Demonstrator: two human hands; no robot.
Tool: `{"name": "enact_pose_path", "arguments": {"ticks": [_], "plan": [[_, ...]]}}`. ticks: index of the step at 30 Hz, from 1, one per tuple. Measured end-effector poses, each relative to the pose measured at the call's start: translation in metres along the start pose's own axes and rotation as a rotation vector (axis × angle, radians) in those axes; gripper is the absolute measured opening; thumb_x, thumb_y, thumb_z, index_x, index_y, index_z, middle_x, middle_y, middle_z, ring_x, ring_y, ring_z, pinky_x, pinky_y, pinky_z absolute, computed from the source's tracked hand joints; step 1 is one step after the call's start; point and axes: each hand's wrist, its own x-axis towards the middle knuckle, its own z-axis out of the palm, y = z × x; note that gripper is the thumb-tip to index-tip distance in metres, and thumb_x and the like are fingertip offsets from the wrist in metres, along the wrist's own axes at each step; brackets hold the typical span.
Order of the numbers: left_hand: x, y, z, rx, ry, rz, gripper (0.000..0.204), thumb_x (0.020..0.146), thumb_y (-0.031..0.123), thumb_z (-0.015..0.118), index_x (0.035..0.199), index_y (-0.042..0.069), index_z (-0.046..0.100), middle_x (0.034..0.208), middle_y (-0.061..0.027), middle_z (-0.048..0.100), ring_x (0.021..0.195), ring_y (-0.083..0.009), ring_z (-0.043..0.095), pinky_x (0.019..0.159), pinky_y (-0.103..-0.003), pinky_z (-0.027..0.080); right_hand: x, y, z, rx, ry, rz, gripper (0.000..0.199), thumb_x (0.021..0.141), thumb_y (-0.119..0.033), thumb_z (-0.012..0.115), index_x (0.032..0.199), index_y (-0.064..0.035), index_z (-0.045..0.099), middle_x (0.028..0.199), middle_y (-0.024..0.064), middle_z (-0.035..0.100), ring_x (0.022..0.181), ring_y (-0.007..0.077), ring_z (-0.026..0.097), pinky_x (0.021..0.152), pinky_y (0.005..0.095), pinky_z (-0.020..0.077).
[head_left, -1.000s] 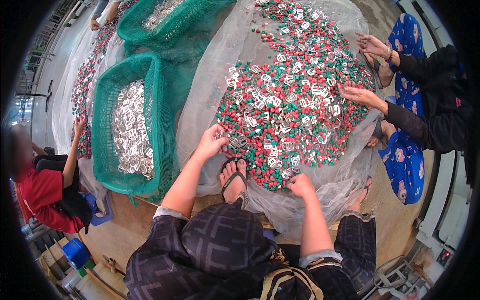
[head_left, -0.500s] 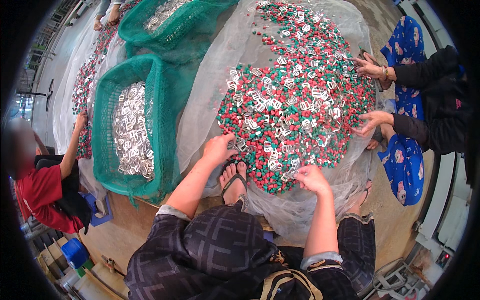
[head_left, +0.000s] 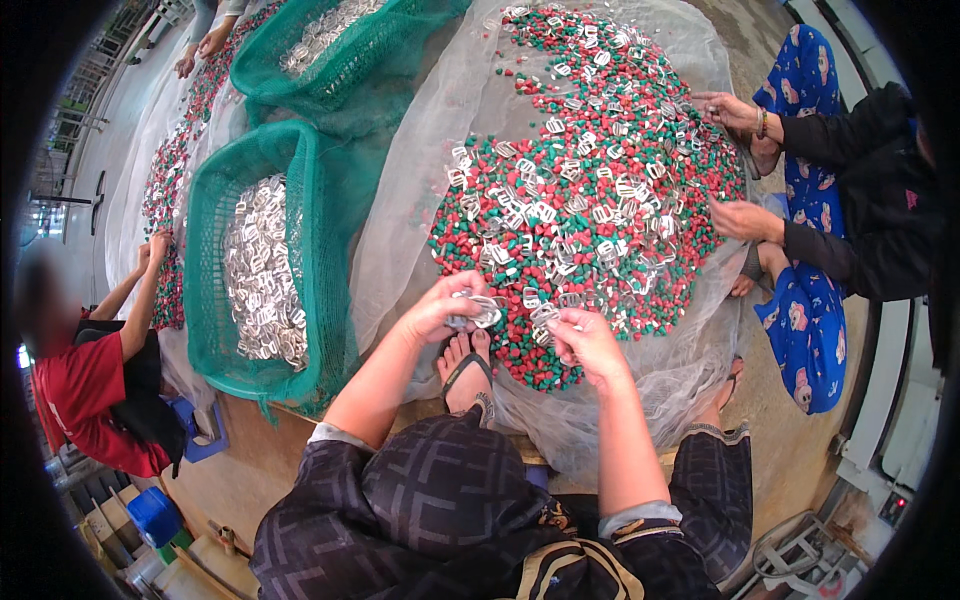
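My left hand is closed around a small bunch of silver metal buckles, held over the near left edge of the pile. Just right of it, my right hand pinches a similar silver buckle between thumb and fingers. Beneath both hands spreads a wide pile of small red, green and white pebble-like pieces, with many loose buckles mixed in. The pile lies on sheer white netting.
A green basket lined with green net stands left, holding many buckles; another green basket is behind it. A co-worker's hands work at the pile's right edge. A person in a red shirt sits left beside a second pile.
My right hand has moved left with its buckle, toward my left hand. My left hand has lifted slightly and now shows a bunch of buckles. The co-worker's near hand has shifted up slightly.
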Motion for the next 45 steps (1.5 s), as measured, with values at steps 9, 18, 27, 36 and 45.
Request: {"name": "enact_pose_path", "arguments": {"ticks": [9, 18, 27, 36, 45], "plan": [[0.014, -0.021, 0.033, 0.326, 0.084, -0.097, 0.019, 0.081, 0.012, 0.066, 0.095, 0.008, 0.054, 0.081, -0.0005, 0.059, 0.066, -0.0066, 0.055, 0.052, -0.020, 0.043, 0.001, 0.007, 0.024, -0.160, -0.035, -0.018, 0.019, 0.090, -0.020, 0.053, 0.091, -0.0033, 0.061, 0.055, -0.0003, 0.053, 0.042, 0.0059, 0.044, 0.038, 0.0209, 0.0335], [0.012, 0.071, 0.000, -0.212, 0.437, -0.033, 0.019, 0.081, 0.021, 0.059, 0.093, 0.008, 0.057, 0.074, -0.0032, 0.059, 0.054, -0.0127, 0.053, 0.039, -0.022, 0.039, -0.005, -0.008, -0.001, 0.070, 0.122, -0.094, 0.023, 0.091, -0.020, 0.049, 0.102, -0.0038, 0.061, 0.053, -0.0019, 0.045, 0.044, 0.0072, 0.041, 0.039, 0.0213, 0.0306], [0.051, 0.331, -0.047, -0.256, 0.343, 0.968, 0.091, 0.083, 0.037, 0.059, 0.140, 0.008, -0.005, 0.144, -0.0242, 0.006, 0.127, -0.0449, 0.024, 0.102, -0.060, 0.024, -0.002, 0.019, -0.063, 0.323, 0.618, -0.163, 0.022, 0.088, -0.026, 0.054, 0.087, -0.0053, 0.062, 0.055, -0.0011, 0.049, 0.043, 0.0075, 0.044, 0.037, 0.0219, 0.0323], [0.076, 0.087, 0.014, 0.859, 0.315, 0.292, 0.025, 0.077, 0.013, 0.066, 0.099, 0.002, 0.062, 0.078, -0.0045, 0.064, 0.068, -0.0124, 0.059, 0.062, -0.029, 0.048, -0.001, 0.044, -0.072, 0.376, 0.570, 0.088, 0.027, 0.083, -0.031, 0.060, 0.071, -0.0060, 0.060, 0.064, 0.0024, 0.060, 0.052, 0.0098, 0.053, 0.044, 0.0244, 0.0447], [0.050, -0.048, 0.070, 1.831, -0.172, 0.466, 0.024, 0.065, 0.017, 0.073, 0.087, 0.009, 0.064, 0.085, -0.0077, 0.056, 0.078, -0.0257, 0.060, 0.067, -0.037, 0.049, 0.016, 0.095, -0.075, -0.241, 0.577, -0.181, 0.031, 0.064, -0.018, 0.078, 0.088, -0.0050, 0.062, 0.057, -0.0022, 0.052, 0.051, 0.0092, 0.048, 0.049, 0.0269, 0.0408]]}}
